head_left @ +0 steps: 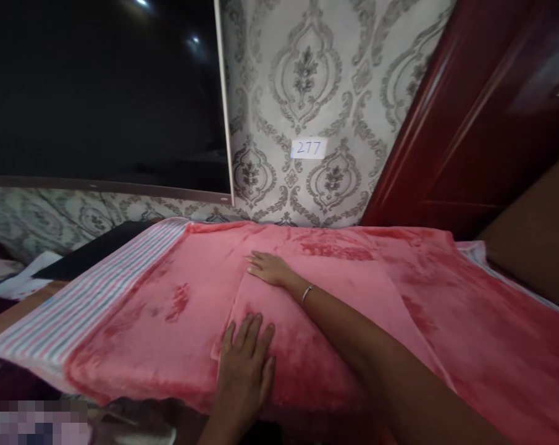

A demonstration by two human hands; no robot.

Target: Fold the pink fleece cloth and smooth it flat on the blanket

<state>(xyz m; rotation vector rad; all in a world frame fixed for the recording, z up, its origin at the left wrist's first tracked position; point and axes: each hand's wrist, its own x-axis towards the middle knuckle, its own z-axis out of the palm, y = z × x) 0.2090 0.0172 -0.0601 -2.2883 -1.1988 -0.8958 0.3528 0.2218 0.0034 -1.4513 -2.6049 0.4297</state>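
A pink plush blanket (pixel 159 334) is spread over the table, with darker red patches where the pile is brushed. On it lies a smaller folded piece of pink plush cloth (pixel 353 290), its left edge running between my hands. My left hand (pixel 246 358) rests flat near the front of that edge, fingers spread. Farther back, my right hand (pixel 270 269) presses flat on the far left corner of the folded piece, fingers stretched out. A thin bracelet (pixel 307 292) circles my right wrist. Neither hand grips anything.
A striped cloth (pixel 103 284) shows along the blanket's left side, over a wooden tabletop (pixel 22 309). Behind are a large dark television (pixel 107 93), patterned wallpaper and a paper label (pixel 309 148) reading 277. A dark red door (pixel 483 123) stands at the right.
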